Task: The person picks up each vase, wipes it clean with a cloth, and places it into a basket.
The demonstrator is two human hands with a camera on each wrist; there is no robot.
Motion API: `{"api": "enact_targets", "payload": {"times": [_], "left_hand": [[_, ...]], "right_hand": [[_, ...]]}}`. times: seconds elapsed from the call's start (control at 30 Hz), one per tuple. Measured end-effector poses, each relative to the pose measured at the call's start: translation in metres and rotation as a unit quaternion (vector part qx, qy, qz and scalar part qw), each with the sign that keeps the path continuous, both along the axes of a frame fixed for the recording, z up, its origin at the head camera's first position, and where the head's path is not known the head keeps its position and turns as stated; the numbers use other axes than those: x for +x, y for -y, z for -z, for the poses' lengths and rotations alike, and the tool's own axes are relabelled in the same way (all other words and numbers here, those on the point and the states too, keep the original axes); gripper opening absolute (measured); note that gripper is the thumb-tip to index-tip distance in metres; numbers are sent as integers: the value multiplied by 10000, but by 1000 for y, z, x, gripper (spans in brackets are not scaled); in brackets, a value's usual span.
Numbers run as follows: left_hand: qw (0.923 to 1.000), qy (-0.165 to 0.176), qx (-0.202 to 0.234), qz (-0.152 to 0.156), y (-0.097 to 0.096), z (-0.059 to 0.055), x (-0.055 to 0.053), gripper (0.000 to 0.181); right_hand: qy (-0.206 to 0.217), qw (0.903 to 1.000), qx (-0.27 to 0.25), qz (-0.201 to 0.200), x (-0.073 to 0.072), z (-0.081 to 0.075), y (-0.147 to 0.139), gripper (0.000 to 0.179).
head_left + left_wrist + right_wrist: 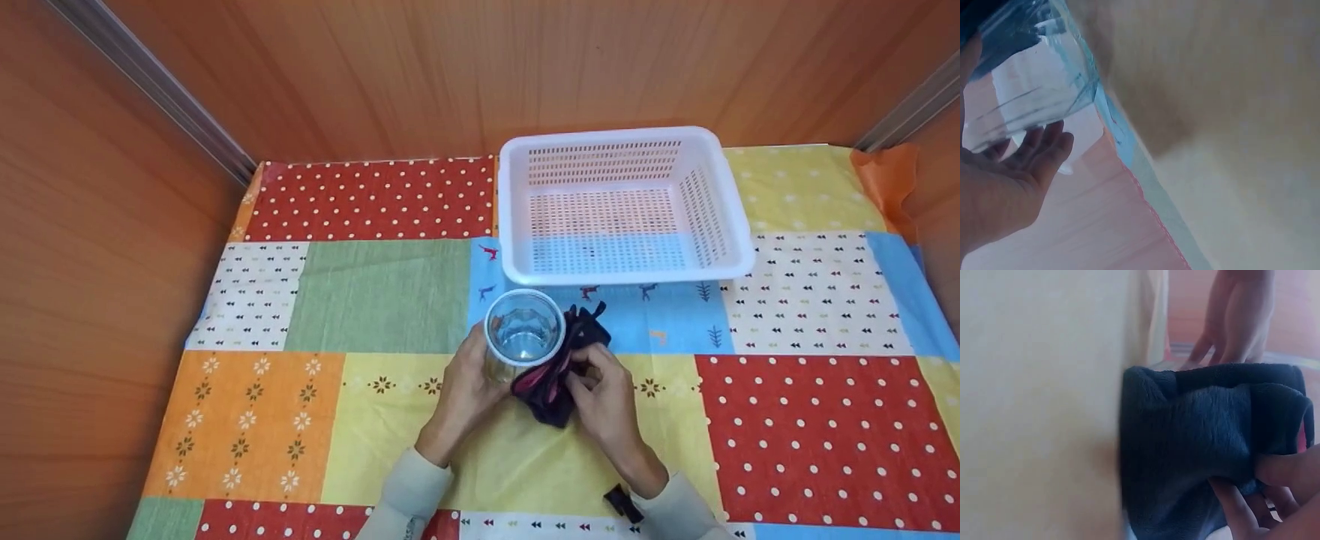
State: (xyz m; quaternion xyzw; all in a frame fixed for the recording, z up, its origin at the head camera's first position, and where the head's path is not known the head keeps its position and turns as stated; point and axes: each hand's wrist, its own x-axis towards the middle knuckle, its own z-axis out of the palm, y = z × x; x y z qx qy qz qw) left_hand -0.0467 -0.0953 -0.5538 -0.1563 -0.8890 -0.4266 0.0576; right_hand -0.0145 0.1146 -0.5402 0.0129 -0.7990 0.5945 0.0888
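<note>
A clear drinking glass stands upright in the head view, its mouth facing the camera. My left hand grips it from the left, with fingers curled along its side; the left wrist view shows the glass above those fingers. Against the glass's right side lies a dark, folded cloth with pinkish-red inner folds. My right hand pinches this cloth between thumb and fingers. In the right wrist view the dark cloth hides most of the glass.
Behind the hands sits a white perforated plastic basket. A patchwork tablecloth covers the table. Wooden panels rise at the back and on both sides. A small black strap is at the right sleeve's cuff.
</note>
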Motion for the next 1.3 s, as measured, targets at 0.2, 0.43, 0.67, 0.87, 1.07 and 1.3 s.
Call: {"api": "enact_targets", "payload": {"times": [0.2, 0.43, 0.67, 0.87, 1.07, 1.3], "left_hand": [[9986, -516, 21, -62, -8, 4, 2, 85], [9953, 397, 220, 860, 9, -3, -4, 92], [9979, 210, 47, 614, 10, -5, -4, 77], [9960, -642, -588, -201, -2, 1, 2, 74], [9929, -571, -1009, 264, 4, -4, -3, 84], [9941, -102, -523, 940, 16, -11, -16, 85]], "right_hand": [[-243, 9994, 85, 232, 1, -8, 8, 18], [-306, 9993, -92, 180, 0, -6, 9, 19], [-525, 9977, 217, 383, 4, -5, 11, 23], [-916, 9930, 480, 566, 7, -4, 15, 23], [-1202, 9888, 634, 612, 6, 1, 16, 23], [-1361, 9864, 674, 633, 5, 1, 16, 26]]}}
